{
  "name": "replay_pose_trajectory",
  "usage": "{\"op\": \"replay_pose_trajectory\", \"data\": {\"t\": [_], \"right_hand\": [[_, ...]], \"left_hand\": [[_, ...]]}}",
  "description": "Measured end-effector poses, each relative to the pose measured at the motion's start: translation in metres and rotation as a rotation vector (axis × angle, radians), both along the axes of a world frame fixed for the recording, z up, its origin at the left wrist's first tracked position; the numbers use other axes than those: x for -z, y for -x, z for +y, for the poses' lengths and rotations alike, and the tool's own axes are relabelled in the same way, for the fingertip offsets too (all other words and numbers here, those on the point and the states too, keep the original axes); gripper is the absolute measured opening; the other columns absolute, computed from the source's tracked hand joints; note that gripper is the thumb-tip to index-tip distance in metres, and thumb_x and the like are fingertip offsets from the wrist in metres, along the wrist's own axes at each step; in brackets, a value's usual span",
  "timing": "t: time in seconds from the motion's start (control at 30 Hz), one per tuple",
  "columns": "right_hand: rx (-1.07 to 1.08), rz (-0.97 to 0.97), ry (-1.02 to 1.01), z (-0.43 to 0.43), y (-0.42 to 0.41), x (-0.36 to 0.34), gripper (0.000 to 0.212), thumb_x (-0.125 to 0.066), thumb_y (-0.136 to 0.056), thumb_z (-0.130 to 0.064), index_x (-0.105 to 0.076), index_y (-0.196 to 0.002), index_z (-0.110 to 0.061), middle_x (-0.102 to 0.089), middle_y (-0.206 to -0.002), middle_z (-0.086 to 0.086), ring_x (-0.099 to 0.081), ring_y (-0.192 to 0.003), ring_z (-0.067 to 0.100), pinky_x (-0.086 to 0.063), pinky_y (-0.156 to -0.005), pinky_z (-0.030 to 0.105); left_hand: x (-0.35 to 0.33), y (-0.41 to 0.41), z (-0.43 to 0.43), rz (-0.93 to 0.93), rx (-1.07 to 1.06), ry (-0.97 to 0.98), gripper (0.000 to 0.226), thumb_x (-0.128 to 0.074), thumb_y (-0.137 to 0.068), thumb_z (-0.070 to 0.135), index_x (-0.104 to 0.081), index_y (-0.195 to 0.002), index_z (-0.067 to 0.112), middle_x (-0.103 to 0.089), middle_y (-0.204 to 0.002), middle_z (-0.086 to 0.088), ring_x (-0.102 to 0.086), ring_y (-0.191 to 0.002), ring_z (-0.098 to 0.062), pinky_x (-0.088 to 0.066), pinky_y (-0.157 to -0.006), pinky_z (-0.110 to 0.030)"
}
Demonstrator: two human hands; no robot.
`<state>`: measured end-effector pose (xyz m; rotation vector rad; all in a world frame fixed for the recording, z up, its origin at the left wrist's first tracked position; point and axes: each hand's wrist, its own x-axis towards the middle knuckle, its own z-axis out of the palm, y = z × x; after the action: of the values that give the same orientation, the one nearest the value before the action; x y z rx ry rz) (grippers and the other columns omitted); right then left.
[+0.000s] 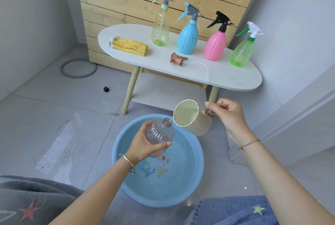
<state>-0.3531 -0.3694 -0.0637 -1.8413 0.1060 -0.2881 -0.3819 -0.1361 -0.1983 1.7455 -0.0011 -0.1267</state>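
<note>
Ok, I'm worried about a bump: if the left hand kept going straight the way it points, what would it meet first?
Probably the jug: the left hand points its bottle up toward the jug's rim, held tilted by the right hand. Depth is unclear, so it may pass below.

Room check from my end: the floor left of the basin (pixel 181 184) is wide open, with only a black cube (pixel 106 89) and a grey ring (pixel 78 67) well off that way. Over the basin the far half is crowded, because the clear bottle (pixel 160 134) in my left grip (pixel 143 146) and the cream jug (pixel 194 121) in my right grip (pixel 228 114) sit just beside each other. The near half is free. A table leg (pixel 130 90) stands near the far rim.

The right side is tight, since the white wall (pixel 290 116) runs close by my forearm.

Up on the worktop (pixel 226 77), four spray bottles (pixel 187 38) line the back with narrow gaps, so the front edge is the way in. There's a bare strip between the yellow cloth (pixel 128 46) and the loose trigger head (pixel 177 58). Its thin tube (pixel 203 65) curls across the front right.
</note>
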Motion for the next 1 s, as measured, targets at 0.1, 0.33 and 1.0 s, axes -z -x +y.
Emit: {"op": "replay_pose_trajectory", "data": {"t": [0.1, 0.33, 1.0], "right_hand": [[-0.033, -0.021, 0.021, 0.004, 0.001, -0.002, 0.038, -0.074, -0.077, -0.006, -0.042, -0.059, 0.002, -0.040, -0.063, 0.010, -0.055, -0.055, 0.013, -0.044, -0.064, 0.022], [-0.072, -0.081, 0.083, 0.010, 0.000, -0.004, 0.046, -0.076, -0.074, -0.009, -0.035, -0.053, -0.005, -0.038, -0.051, 0.005, -0.056, -0.056, 0.019, -0.039, -0.065, 0.032], [-0.079, -0.137, 0.252, 0.019, 0.001, -0.017, 0.044, -0.075, -0.076, -0.007, -0.038, -0.052, -0.009, -0.042, -0.055, 0.011, -0.034, -0.054, 0.013, -0.027, -0.049, 0.018]], "left_hand": [[0.000, 0.000, 0.000, -0.010, 0.015, -0.002, 0.096, -0.085, -0.042, 0.061, -0.049, -0.126, 0.030, -0.057, -0.121, 0.021, -0.051, -0.112, 0.011, -0.037, -0.092, -0.006], [0.002, 0.001, 0.000, -0.007, 0.018, -0.017, 0.098, -0.084, -0.042, 0.063, -0.047, -0.127, 0.033, -0.055, -0.122, 0.023, -0.049, -0.114, 0.011, -0.036, -0.088, -0.002], [0.006, 0.003, -0.001, 0.006, 0.018, -0.007, 0.084, -0.087, -0.043, 0.056, -0.051, -0.116, 0.038, -0.061, -0.114, 0.018, -0.056, -0.102, 0.011, -0.041, -0.079, -0.002]]}}
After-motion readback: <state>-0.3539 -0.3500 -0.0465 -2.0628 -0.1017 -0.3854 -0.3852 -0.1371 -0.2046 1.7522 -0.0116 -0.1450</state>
